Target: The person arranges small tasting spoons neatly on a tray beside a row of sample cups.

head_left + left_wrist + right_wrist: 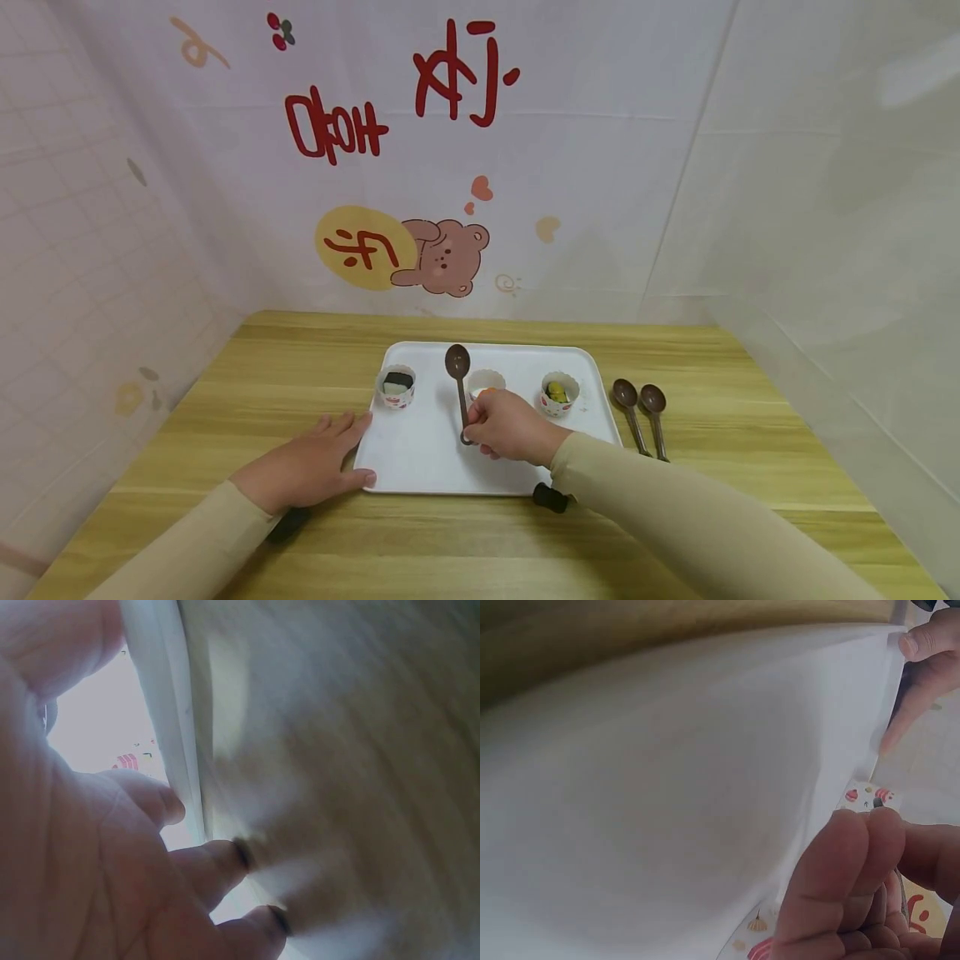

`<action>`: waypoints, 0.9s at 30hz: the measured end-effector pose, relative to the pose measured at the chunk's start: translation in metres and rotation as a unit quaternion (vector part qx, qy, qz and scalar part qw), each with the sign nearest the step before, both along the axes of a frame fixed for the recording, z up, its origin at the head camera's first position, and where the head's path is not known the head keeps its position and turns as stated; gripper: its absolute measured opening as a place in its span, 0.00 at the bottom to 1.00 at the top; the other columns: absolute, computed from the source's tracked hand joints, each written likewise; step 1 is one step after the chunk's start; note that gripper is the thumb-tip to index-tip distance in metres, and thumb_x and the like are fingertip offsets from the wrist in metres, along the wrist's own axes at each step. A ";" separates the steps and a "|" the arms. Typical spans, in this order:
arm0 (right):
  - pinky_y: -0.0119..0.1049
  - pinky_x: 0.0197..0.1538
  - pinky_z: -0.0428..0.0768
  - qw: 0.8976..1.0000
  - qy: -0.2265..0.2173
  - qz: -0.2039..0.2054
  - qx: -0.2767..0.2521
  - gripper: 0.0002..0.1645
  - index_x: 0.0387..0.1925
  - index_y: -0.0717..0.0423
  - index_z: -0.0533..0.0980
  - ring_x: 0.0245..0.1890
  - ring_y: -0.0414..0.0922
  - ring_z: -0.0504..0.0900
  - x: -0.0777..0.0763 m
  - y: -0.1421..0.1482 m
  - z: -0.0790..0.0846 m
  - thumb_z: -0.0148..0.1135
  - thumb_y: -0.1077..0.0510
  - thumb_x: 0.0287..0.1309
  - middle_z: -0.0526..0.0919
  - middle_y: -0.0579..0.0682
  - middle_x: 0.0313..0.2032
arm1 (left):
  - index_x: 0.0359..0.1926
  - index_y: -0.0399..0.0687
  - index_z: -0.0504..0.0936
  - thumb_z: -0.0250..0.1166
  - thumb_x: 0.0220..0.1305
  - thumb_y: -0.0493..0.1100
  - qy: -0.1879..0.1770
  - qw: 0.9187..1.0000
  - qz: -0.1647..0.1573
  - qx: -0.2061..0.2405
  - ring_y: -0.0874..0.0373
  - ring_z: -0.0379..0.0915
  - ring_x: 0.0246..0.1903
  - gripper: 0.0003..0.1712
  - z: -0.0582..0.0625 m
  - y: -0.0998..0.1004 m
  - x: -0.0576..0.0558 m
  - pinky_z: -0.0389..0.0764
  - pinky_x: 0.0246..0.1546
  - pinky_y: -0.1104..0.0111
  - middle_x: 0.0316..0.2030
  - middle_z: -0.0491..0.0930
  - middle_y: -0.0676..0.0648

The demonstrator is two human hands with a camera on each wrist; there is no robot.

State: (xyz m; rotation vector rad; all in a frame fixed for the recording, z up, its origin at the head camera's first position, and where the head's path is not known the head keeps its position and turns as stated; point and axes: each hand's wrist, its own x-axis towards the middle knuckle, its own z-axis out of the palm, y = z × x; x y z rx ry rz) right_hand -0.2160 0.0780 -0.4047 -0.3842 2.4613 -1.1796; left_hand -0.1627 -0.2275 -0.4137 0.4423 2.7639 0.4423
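My right hand pinches the handle end of a brown spoon over the white tray. The spoon's bowl points toward the back. Behind that hand, a paper cup is partly hidden, with something orange in it. My left hand rests against the tray's left edge, thumb near the front corner and fingers extended along the side. Nearest to it, a patterned paper cup holds a dark and pale green piece. Another cup, with yellow-green pieces, stands at the tray's right.
Two more brown spoons lie side by side on the wooden table, just right of the tray. Behind the table hangs a white printed cloth, and light walls of cloth close in both sides.
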 end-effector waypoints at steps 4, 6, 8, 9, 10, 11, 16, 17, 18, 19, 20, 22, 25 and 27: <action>0.32 0.26 0.82 1.000 -0.012 0.000 -0.004 0.08 0.30 0.58 0.77 0.21 0.40 0.77 -0.001 -0.008 -0.002 0.69 0.66 0.62 0.80 0.47 0.22 | 0.82 0.39 0.58 0.67 0.67 0.69 -0.003 1.000 0.001 0.000 0.17 0.50 0.75 0.57 0.000 0.000 0.000 0.62 0.70 0.30 0.78 0.57 0.24; 0.32 0.26 0.83 1.000 -0.019 -0.002 -0.003 0.08 0.29 0.58 0.77 0.21 0.40 0.77 -0.002 -0.011 -0.003 0.70 0.67 0.62 0.79 0.48 0.21 | 0.82 0.39 0.58 0.67 0.67 0.69 -0.003 1.000 0.000 -0.001 0.17 0.50 0.75 0.57 -0.001 0.000 0.000 0.63 0.70 0.30 0.78 0.57 0.24; 0.32 0.26 0.83 1.000 -0.024 -0.005 -0.004 0.09 0.29 0.59 0.77 0.21 0.40 0.77 -0.002 -0.014 -0.004 0.70 0.67 0.62 0.79 0.48 0.20 | 0.82 0.39 0.57 0.67 0.67 0.69 -0.002 1.000 0.000 -0.001 0.17 0.50 0.75 0.57 -0.001 0.000 0.000 0.64 0.70 0.30 0.78 0.57 0.24; 0.32 0.26 0.83 1.000 -0.025 -0.005 -0.004 0.09 0.30 0.59 0.77 0.20 0.40 0.76 -0.002 -0.015 -0.005 0.70 0.67 0.62 0.79 0.48 0.20 | 0.82 0.39 0.58 0.67 0.67 0.69 0.000 1.000 -0.002 -0.001 0.16 0.51 0.75 0.57 -0.001 0.000 0.000 0.64 0.69 0.30 0.78 0.58 0.24; 0.32 0.26 0.83 1.000 -0.025 -0.005 -0.004 0.09 0.30 0.59 0.77 0.20 0.40 0.76 -0.003 -0.016 -0.005 0.70 0.67 0.62 0.78 0.48 0.19 | 0.82 0.39 0.58 0.67 0.67 0.69 0.002 1.000 -0.003 -0.001 0.16 0.51 0.74 0.57 -0.001 0.000 0.000 0.64 0.69 0.30 0.77 0.58 0.24; 0.32 0.26 0.83 1.000 -0.025 -0.006 -0.001 0.08 0.30 0.59 0.77 0.20 0.40 0.76 -0.002 -0.018 -0.005 0.70 0.67 0.62 0.78 0.48 0.19 | 0.82 0.39 0.58 0.67 0.67 0.69 0.004 1.000 -0.005 -0.002 0.16 0.51 0.74 0.57 -0.001 0.000 0.000 0.65 0.69 0.30 0.77 0.58 0.24; 0.33 0.27 0.83 0.999 -0.033 -0.015 0.014 0.08 0.32 0.59 0.77 0.21 0.40 0.77 -0.001 -0.026 -0.006 0.71 0.65 0.63 0.79 0.49 0.20 | 0.82 0.38 0.58 0.66 0.68 0.69 0.008 1.000 -0.009 -0.003 0.15 0.52 0.74 0.57 -0.002 -0.001 -0.001 0.65 0.69 0.31 0.77 0.58 0.23; 0.33 0.27 0.83 0.999 -0.035 -0.016 0.020 0.08 0.32 0.58 0.78 0.22 0.40 0.77 0.000 -0.027 -0.006 0.71 0.65 0.63 0.79 0.48 0.21 | 0.82 0.38 0.58 0.67 0.68 0.69 0.008 1.000 -0.009 -0.004 0.15 0.52 0.74 0.57 -0.002 -0.001 -0.002 0.65 0.69 0.31 0.77 0.59 0.23; 0.33 0.27 0.83 0.999 -0.035 -0.017 0.024 0.08 0.32 0.58 0.78 0.22 0.40 0.77 0.000 -0.029 -0.006 0.71 0.65 0.64 0.79 0.48 0.21 | 0.82 0.38 0.58 0.66 0.68 0.69 0.007 1.000 -0.009 -0.005 0.16 0.52 0.74 0.57 -0.003 -0.001 -0.002 0.65 0.69 0.30 0.77 0.58 0.23; 0.32 0.27 0.83 0.999 -0.035 -0.017 0.031 0.08 0.31 0.58 0.78 0.21 0.40 0.77 0.000 -0.030 -0.006 0.71 0.64 0.64 0.79 0.48 0.20 | 0.82 0.38 0.58 0.67 0.68 0.69 0.006 1.000 -0.008 -0.006 0.16 0.52 0.74 0.57 -0.004 -0.001 -0.002 0.65 0.69 0.30 0.77 0.58 0.24; 0.32 0.27 0.82 0.999 -0.033 -0.015 0.037 0.09 0.31 0.57 0.78 0.21 0.40 0.77 0.001 -0.031 -0.006 0.71 0.64 0.64 0.79 0.48 0.20 | 0.82 0.38 0.58 0.66 0.68 0.69 0.007 1.000 -0.009 -0.006 0.16 0.52 0.74 0.57 -0.004 -0.001 -0.002 0.65 0.69 0.30 0.77 0.58 0.24; 0.31 0.26 0.80 0.998 -0.030 -0.011 0.050 0.10 0.30 0.56 0.78 0.20 0.40 0.76 0.001 -0.033 -0.006 0.71 0.63 0.64 0.78 0.47 0.18 | 0.82 0.38 0.58 0.67 0.68 0.69 0.007 1.000 -0.009 -0.007 0.16 0.52 0.74 0.57 -0.004 -0.001 -0.003 0.65 0.69 0.30 0.77 0.59 0.24; 0.29 0.24 0.74 0.998 -0.023 -0.006 0.063 0.11 0.28 0.56 0.78 0.18 0.39 0.76 0.001 -0.035 -0.006 0.71 0.62 0.65 0.77 0.46 0.16 | 0.81 0.37 0.58 0.67 0.68 0.69 0.008 1.000 -0.012 -0.006 0.15 0.52 0.74 0.57 -0.003 -0.001 -0.003 0.65 0.69 0.30 0.77 0.58 0.23; 0.29 0.23 0.73 0.998 -0.023 -0.005 0.066 0.11 0.27 0.56 0.78 0.17 0.39 0.76 0.000 -0.036 -0.006 0.71 0.62 0.64 0.77 0.46 0.15 | 0.82 0.37 0.58 0.66 0.68 0.69 0.008 1.000 -0.012 -0.005 0.15 0.51 0.74 0.57 -0.003 -0.002 -0.002 0.65 0.69 0.30 0.77 0.58 0.23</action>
